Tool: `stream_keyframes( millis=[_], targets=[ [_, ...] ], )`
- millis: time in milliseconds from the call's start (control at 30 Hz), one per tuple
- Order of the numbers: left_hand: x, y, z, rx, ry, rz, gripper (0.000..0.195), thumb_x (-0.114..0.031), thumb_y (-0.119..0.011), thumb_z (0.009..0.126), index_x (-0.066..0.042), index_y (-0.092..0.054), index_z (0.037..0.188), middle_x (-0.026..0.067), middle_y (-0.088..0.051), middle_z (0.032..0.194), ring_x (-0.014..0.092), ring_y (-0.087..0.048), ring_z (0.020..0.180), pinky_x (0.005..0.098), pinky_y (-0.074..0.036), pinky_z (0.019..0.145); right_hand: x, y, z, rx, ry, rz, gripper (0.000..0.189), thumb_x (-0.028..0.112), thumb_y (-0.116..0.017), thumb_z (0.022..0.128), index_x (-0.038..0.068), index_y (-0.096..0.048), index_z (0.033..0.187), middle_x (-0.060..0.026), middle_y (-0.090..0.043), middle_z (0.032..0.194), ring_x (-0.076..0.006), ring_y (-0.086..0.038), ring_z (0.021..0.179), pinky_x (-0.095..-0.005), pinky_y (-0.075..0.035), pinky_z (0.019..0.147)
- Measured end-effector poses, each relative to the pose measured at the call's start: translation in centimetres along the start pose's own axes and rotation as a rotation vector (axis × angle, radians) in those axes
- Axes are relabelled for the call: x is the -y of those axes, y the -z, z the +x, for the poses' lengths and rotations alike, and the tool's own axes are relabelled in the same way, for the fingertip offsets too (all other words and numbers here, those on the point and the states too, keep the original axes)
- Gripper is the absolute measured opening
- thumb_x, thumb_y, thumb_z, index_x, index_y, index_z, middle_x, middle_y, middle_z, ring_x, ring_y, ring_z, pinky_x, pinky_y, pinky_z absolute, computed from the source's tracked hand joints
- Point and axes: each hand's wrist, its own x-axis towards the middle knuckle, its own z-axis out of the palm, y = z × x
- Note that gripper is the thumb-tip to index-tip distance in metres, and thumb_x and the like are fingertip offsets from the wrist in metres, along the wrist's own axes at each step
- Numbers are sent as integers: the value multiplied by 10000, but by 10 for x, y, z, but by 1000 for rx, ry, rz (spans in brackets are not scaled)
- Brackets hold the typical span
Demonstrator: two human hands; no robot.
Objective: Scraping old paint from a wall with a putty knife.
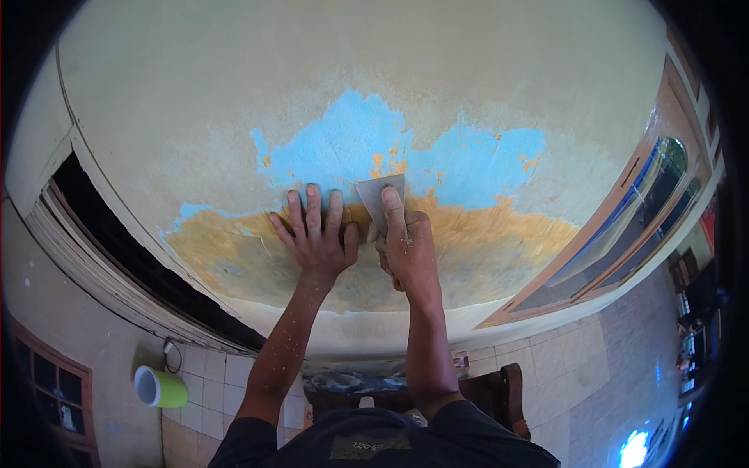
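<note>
My right hand (406,240) grips a metal putty knife (379,196), thumb laid along its blade, whose wide edge meets the wall where ochre and blue layers join. Beside it, my left hand (319,234) rests with spread fingers against the wall and holds nothing. Around both hands the painted wall (234,88) shows a jagged light-blue patch (327,143) below the pale top coat. Under the blue runs a wide ochre and greyish area (480,240), with small ochre spots also inside the blue. Pale flecks cling to both forearms.
A dark opening (158,281) lies left of the wall, and a wooden-framed window (620,234) stands at right. Below are a green bin (169,387) on the tiled floor (205,374), a dark wooden piece of furniture (509,398), and another wooden-framed window (55,380) at lower left.
</note>
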Motion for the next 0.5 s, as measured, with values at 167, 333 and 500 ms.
stream_keyframes(
  millis=[167,333,500],
  targets=[
    [13,-6,1,-51,17,-50,603,-454,-439,968,-42,-501,1404,157,-418,1528,402,-301,1453,692,-82,1145,-17,-12,-8,34,-34,-6,578,406,-479,1036,-65,-611,729,-92,-552,562,-158,-524,497,-333,-415,493],
    [20,0,-5,-12,34,-45,620,-468,-460,951,-44,-509,1401,144,-409,1533,391,-305,1454,686,-89,1147,6,-27,2,61,-7,-39,581,421,-479,1037,-57,-615,736,-94,-548,558,-157,-531,500,-330,-418,491],
    [24,3,-2,26,19,-20,602,-465,-467,940,-60,-550,1378,133,-423,1525,376,-318,1450,675,-91,1154,0,-27,-7,54,-86,-82,576,421,-484,1036,-47,-621,729,-92,-552,559,-156,-535,505,-326,-421,494]
  ],
)
